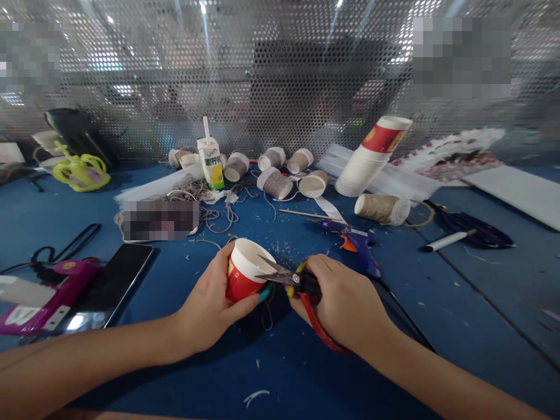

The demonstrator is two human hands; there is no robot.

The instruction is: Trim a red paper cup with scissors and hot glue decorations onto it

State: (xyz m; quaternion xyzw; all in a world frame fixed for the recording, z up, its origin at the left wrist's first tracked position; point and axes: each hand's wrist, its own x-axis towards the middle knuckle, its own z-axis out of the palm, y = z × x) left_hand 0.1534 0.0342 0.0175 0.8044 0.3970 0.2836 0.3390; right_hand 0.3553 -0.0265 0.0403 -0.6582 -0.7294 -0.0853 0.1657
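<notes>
My left hand [205, 303] is wrapped round a red and white paper cup [247, 271], its mouth tilted up and toward the right. In my right hand [345, 297] is a pair of scissors [301, 283] with red, yellow and black handles. The blades are parted and lie at the cup's right rim, one over the mouth and the other lower along the side. Whether they touch the paper I cannot tell. A thin grey string hangs below the cup.
Behind the hands lie a blue glue gun [354, 236], a wooden stick [308, 214] and several string-wrapped cups [275, 184]. A stack of paper cups [367, 157] leans at the back right, near a drink carton [211, 163]. Phones [126, 274] and a magenta device [65, 291] occupy the left.
</notes>
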